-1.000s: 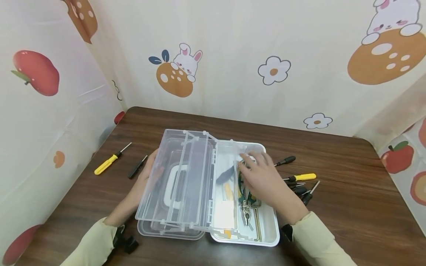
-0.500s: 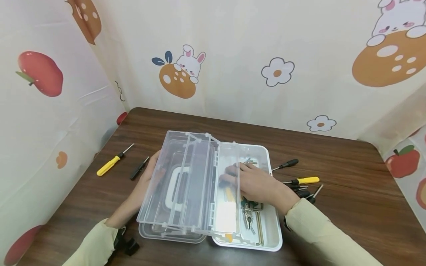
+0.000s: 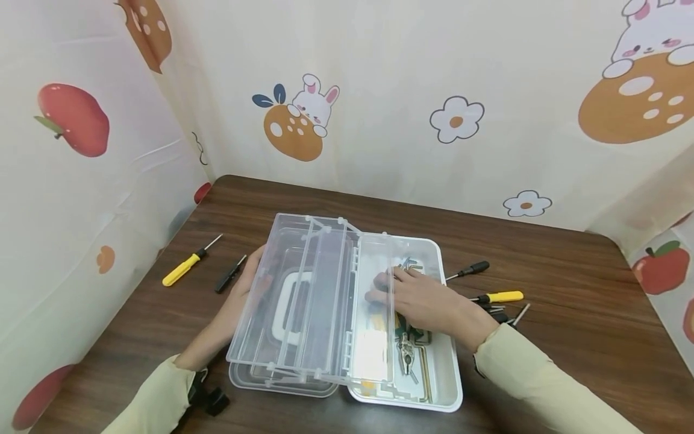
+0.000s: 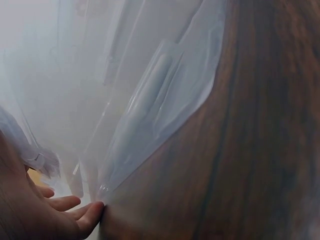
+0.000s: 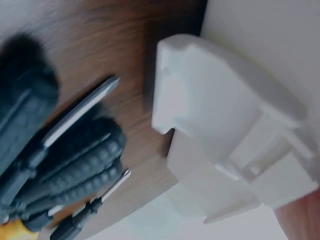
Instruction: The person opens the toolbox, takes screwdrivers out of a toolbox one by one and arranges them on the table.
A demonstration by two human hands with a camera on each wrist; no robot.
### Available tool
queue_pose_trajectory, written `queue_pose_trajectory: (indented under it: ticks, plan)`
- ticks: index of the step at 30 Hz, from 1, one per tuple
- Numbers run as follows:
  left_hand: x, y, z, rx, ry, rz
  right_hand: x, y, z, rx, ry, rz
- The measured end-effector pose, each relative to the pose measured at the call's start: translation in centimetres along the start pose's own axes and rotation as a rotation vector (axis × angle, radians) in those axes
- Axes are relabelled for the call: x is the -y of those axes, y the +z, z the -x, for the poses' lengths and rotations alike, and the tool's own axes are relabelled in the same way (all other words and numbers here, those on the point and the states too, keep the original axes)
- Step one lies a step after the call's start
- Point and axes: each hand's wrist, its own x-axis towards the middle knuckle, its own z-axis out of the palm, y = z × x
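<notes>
A white toolbox [image 3: 452, 386] stands on the table with its clear lid and clear trays [image 3: 331, 301] folded out to the left. My left hand [image 3: 238, 301] touches the lid's left side, its fingers partly behind the clear plastic; in the left wrist view the hand's fingertips meet the edge. My right hand [image 3: 420, 301] reaches into the box, with its fingertips under a clear tray, over a dark item with a yellow part. What they hold is blurred. Beside the hand lie pliers [image 3: 406, 352] with green handles and several hex keys [image 3: 425, 374].
To the right of the box lie a black-handled screwdriver [image 3: 472, 269], a yellow-handled screwdriver [image 3: 504, 296] and several dark-handled tools. Further left are another yellow screwdriver [image 3: 183, 268] and a small black screwdriver [image 3: 230, 275]. A printed curtain [image 3: 390, 163] borders the table.
My right hand has lowered into the box and shifted toward the middle tray, uncovering small hex keys at the back. The left hand stays at the lid's side. The view has shifted slightly.
</notes>
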Motion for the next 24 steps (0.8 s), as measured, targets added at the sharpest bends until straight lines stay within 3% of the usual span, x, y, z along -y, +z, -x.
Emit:
queue_pose_trajectory:
  ticks: [12,19,24]
  plan:
    - [-0.4,0.4,-0.1,0.002,0.011,0.029,-0.7,-2.2,2.2,0.028,-0.17,0.088]
    - [-0.4,0.3,-0.2,-0.009,-0.008,0.021,-0.7,-2.7,3.1,0.002,-0.202,0.145]
    - [-0.4,0.2,0.0,-0.008,-0.022,0.042,-1.0,-3.3,3.4,-0.061,-0.244,0.27]
